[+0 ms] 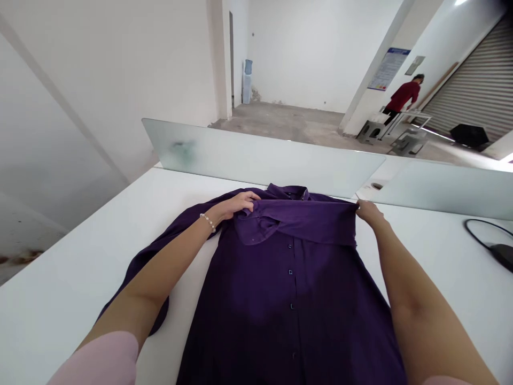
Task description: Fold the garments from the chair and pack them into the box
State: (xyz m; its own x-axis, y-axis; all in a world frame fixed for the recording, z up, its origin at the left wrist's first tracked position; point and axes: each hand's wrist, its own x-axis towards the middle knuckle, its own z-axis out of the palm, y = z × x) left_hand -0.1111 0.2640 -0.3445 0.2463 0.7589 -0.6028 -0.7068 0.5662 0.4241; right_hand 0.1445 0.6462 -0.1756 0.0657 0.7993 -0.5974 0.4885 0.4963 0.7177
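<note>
A dark purple button-up shirt (pixel 256 299) lies front side up on the white table (pixel 64 230), its collar (pixel 288 191) at the far end. One sleeve (pixel 316 222) crosses the chest, pulled out straight between my two hands. My left hand (pixel 240 204) pinches it near the cuff (pixel 254 230). At the shoulder end, my right hand (pixel 368 211) grips the fabric at the shirt's right edge. The other sleeve (pixel 160 240) stretches out to the left, partly under my left forearm.
A frosted glass divider (pixel 240 155) runs along the table's far edge. On the right lies a black device with a cable (pixel 500 254). Beyond the divider, a person in red (pixel 404 99) stands by a small table and stools. A water dispenser (pixel 247 83) stands at the back wall.
</note>
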